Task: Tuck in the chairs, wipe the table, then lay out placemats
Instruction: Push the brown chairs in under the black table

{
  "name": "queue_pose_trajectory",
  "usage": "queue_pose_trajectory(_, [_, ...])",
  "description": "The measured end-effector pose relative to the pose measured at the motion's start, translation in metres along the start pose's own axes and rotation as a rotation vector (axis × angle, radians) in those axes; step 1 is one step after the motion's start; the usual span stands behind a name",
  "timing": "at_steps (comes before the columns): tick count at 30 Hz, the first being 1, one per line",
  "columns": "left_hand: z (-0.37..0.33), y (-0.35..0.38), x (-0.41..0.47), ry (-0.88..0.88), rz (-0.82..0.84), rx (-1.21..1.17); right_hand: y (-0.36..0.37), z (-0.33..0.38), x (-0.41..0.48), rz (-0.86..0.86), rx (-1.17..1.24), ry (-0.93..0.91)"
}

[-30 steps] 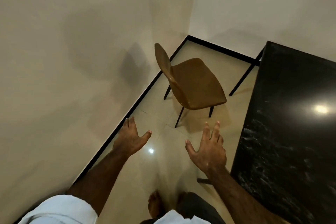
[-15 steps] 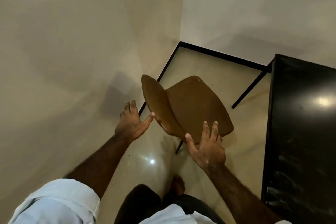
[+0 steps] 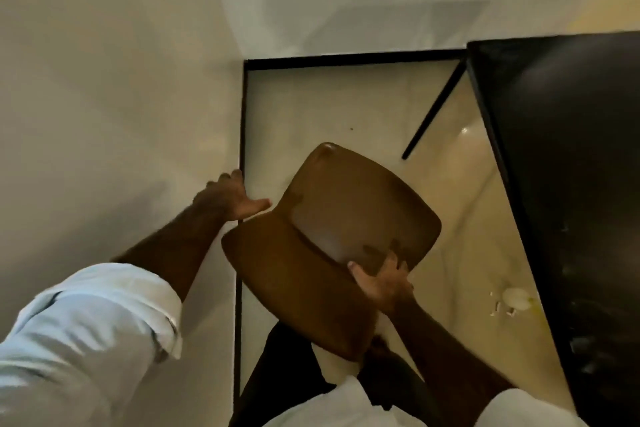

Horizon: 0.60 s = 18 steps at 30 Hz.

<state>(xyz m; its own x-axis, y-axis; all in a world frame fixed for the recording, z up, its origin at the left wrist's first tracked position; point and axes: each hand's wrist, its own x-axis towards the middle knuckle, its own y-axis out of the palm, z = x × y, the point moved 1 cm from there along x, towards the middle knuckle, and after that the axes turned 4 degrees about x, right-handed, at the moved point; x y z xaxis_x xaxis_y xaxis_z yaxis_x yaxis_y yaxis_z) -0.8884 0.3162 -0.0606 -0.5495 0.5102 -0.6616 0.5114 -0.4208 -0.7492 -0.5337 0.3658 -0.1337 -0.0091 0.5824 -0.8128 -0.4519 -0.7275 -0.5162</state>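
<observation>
The brown chair [image 3: 346, 236] sits in the middle of the frame, on the pale floor [image 3: 346, 104], between the wall on the left and the black table [image 3: 571, 184] on the right. It is not under the table yet. Its back is the near part, low in the frame, and its seat points up and to the right.

The right hand [image 3: 382, 282] is on the right edge of the chair, where the back meets the seat. Its fingers are curled over the edge and its thumb lies on top, so it has hold of the chair. The left hand [image 3: 235, 198] is at the left side of the chair, in the middle left of the frame. It is open, with the thumb pointing at the chair. I cannot tell if it touches the chair or only comes close.

The step in hand looks like tucking in this chair. To do it well, both hands should hold the back, one on each side, so the chair does not twist. Then turn the seat to face the table and slide it straight in, slowly. Watch the thin black table leg [image 3: 433, 111] in the upper right, so the chair does not bump it.

No box, bowl or basket shows here. The part of the table top that shows looks bare and shiny. No cloth or placemats show.
</observation>
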Motion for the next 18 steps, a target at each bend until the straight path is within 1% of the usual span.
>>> queue_pose_trajectory(2, [-0.002,0.004,0.024,-0.001,0.232,-0.148,0.019,-0.008,0.013,-0.019,0.200,0.120])
queue_pose_trajectory(4, [0.004,0.021,0.043,-0.110,0.480,-0.313,0.033,-0.018,0.019,-0.037,0.338,0.247])
queue_pose_trajectory(6, [0.012,0.044,0.060,-0.191,0.669,-0.420,0.039,-0.031,0.027,-0.064,0.390,0.321])
queue_pose_trajectory(7, [0.015,0.055,0.069,-0.213,0.721,-0.440,0.040,-0.037,0.031,-0.065,0.407,0.348])
queue_pose_trajectory(9, [0.013,0.064,0.074,-0.244,0.756,-0.446,0.041,-0.046,0.038,-0.015,0.490,0.427])
queue_pose_trajectory(10, [0.012,0.066,0.077,-0.252,0.763,-0.448,0.044,-0.050,0.039,0.048,0.570,0.485])
queue_pose_trajectory(13, [0.010,0.069,0.083,-0.241,0.770,-0.453,0.059,-0.059,0.037,0.310,0.837,0.639])
queue_pose_trajectory(14, [0.010,0.070,0.086,-0.238,0.755,-0.446,0.063,-0.058,0.034,0.350,0.895,0.667])
queue_pose_trajectory(16, [0.008,0.073,0.087,-0.222,0.697,-0.429,0.067,-0.057,0.033,0.336,0.972,0.673])
queue_pose_trajectory(18, [0.010,0.074,0.090,-0.196,0.643,-0.400,0.065,-0.052,0.030,0.248,0.981,0.652])
